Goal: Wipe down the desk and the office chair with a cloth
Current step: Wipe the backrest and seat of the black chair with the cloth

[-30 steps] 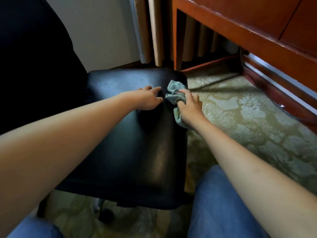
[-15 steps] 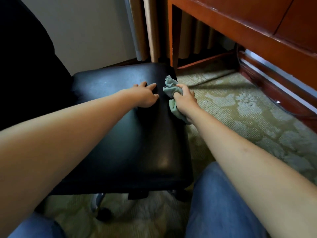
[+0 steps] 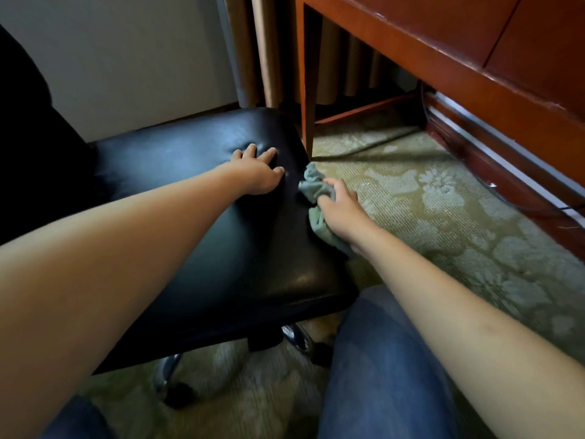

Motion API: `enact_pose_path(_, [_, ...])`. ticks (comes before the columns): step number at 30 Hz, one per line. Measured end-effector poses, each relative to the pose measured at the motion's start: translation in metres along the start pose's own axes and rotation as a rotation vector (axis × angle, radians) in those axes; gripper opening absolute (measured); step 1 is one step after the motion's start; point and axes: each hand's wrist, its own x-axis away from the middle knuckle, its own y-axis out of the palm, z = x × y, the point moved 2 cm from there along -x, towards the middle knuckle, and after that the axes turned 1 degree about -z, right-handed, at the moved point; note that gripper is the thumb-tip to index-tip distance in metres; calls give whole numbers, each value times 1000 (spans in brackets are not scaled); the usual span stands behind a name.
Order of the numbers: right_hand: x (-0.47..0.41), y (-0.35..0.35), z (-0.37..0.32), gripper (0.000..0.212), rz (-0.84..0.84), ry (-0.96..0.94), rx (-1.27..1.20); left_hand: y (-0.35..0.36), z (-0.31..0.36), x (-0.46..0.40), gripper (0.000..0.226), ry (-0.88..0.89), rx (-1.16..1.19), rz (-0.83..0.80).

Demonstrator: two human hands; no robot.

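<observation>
The office chair's black leather seat [image 3: 196, 217] fills the middle left, with its dark backrest [image 3: 28, 153] at the far left. My left hand [image 3: 256, 172] rests flat on the seat's far right part, fingers spread. My right hand [image 3: 340, 207] grips a bunched grey-green cloth [image 3: 313, 188] against the seat's right side edge. The reddish wooden desk [image 3: 443, 55] stands at the upper right, one leg just beyond the seat's far corner.
Patterned green carpet [image 3: 443, 217] covers the floor to the right. The chair's chrome base and castors [image 3: 177, 394] show below the seat. Curtains [image 3: 262, 49] hang behind the desk leg. A dark cable [image 3: 364, 156] lies on the carpet. My knees in blue jeans [image 3: 380, 375] are at the bottom.
My right hand has slid the cloth off the seat top to its right side edge, slightly toward me. My left hand stays flat on the seat. The view has shifted a little.
</observation>
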Motion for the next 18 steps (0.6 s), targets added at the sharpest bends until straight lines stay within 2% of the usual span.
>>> enact_pose_path(4, [-2,1,0,53,-15,-8,55,-3,1,-4,67,-47,-30,8])
enact_pose_path(7, [58,-6,19,52,-36,-56,138,-5,5,-3,67,-56,-52,-19])
enact_pose_path(11, [139,-3,38,51,63,-197,91,-7,8,4,66,-52,-91,-51])
enact_pose_path(15, [80,3,28,49,35,-75,73,-8,11,10,65,-42,-96,-59])
enact_pose_path(18, [22,3,13,52,13,40,-48,-5,7,8,66,-32,-90,-39])
